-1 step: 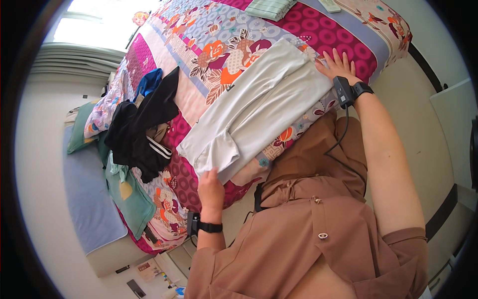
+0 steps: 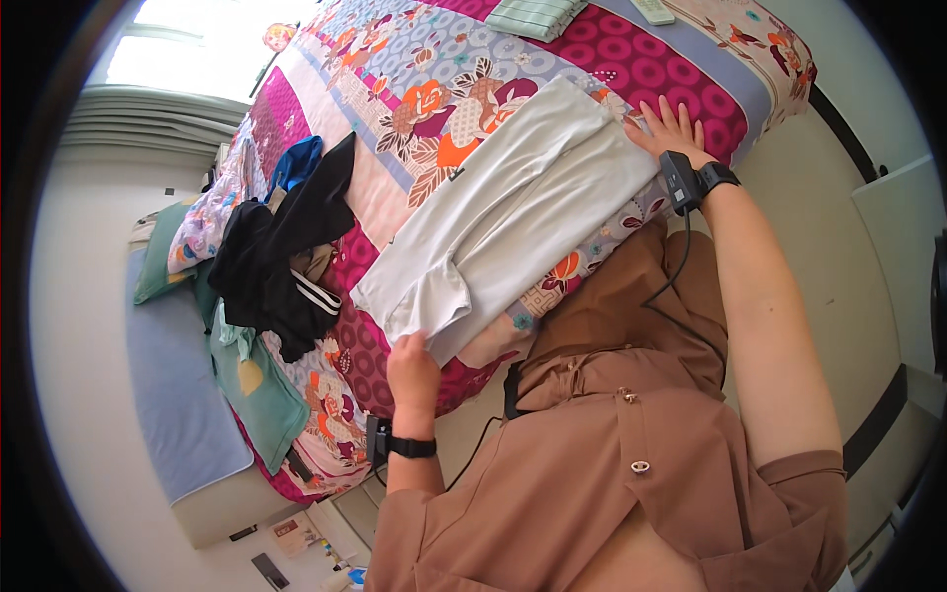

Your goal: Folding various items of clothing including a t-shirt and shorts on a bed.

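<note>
A white T-shirt (image 2: 523, 207) lies on the patterned bed, folded lengthwise into a long strip that slants from lower left to upper right. Small dark marks show along its far side. At the near left end, a sleeve-like flap is folded back over the body. My left hand (image 2: 412, 370) is closed, its fingertips pinching the edge of that flap. Over at the other end, my right hand (image 2: 671, 136) is open, palm down with fingers spread, touching the shirt's right corner and the bedding beside it.
A heap of dark clothes (image 2: 271, 257) lies left of the shirt, near green pillows (image 2: 258, 390). Toward the far edge are a folded striped cloth (image 2: 533, 18) and a pale remote control (image 2: 653, 11). A cable (image 2: 681, 266) hangs from the device on my right wrist.
My left hand has shifted slightly to the left, still at the flap's edge. The right hand has not moved.
</note>
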Available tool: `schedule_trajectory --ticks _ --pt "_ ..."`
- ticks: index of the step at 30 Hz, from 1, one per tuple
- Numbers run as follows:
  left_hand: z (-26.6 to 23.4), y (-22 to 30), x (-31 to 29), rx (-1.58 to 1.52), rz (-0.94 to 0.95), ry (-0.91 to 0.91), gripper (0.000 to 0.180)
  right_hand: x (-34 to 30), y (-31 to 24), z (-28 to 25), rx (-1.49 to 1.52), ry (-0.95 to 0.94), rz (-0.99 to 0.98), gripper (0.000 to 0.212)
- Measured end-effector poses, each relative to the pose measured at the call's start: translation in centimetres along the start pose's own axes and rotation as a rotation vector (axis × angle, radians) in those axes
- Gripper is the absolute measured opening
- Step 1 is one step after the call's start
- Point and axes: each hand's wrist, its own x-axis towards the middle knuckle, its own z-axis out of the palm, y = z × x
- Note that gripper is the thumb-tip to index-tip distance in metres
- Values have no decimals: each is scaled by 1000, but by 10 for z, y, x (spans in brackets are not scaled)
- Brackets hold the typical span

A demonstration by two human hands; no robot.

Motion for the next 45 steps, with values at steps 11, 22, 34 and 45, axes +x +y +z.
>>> schedule_trajectory --ticks 11,22,34,45 --pt "6 -59 102 7 18 -6 17 -3 -1 -2 8 0 -1 86" --pt "48 -31 77 -155 10 469 21 -6 -5 -2 -40 -5 1 86" --pt "59 -7 78 -78 122 174 31 -7 -8 -2 -81 13 19 86" --pt "61 7 88 -197 -52 123 31 -6 -8 -2 -89 14 16 87"
